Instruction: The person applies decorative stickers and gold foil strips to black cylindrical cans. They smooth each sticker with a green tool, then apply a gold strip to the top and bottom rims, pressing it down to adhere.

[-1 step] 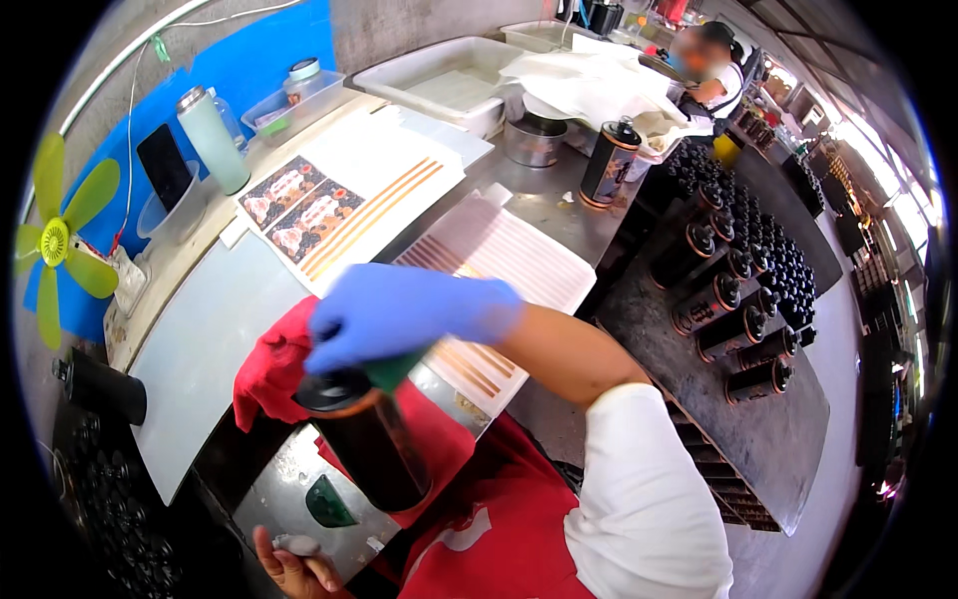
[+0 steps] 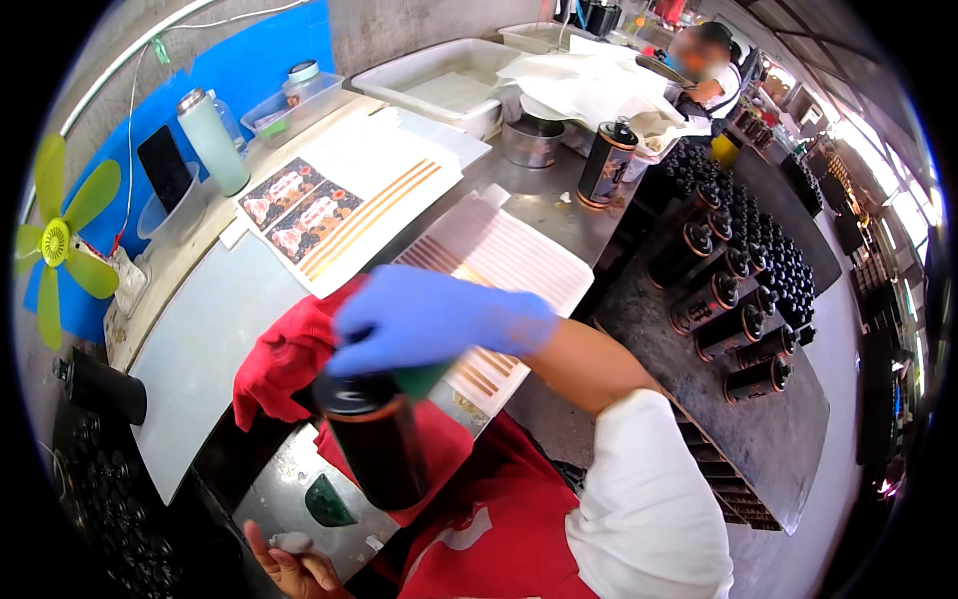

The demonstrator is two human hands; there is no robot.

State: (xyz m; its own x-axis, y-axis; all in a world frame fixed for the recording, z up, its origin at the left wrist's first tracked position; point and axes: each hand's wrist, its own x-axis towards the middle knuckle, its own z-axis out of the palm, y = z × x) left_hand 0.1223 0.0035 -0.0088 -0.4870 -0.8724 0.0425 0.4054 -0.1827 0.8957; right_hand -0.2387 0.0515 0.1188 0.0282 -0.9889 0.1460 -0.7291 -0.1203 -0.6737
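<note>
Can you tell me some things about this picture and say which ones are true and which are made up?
1. The right hand wears a blue glove. True.
2. That gloved hand rests on top of a dark bottle. True.
3. The left hand wears a blue glove too. False: it is bare, low at the edge of the picture.
4. The cloth beside the bottle is yellow. False: it is red.
5. A yellow-green fan sits far to the left. True.
6. The rows of dark bottles stand on the person's left. False: they are on the right.
</note>
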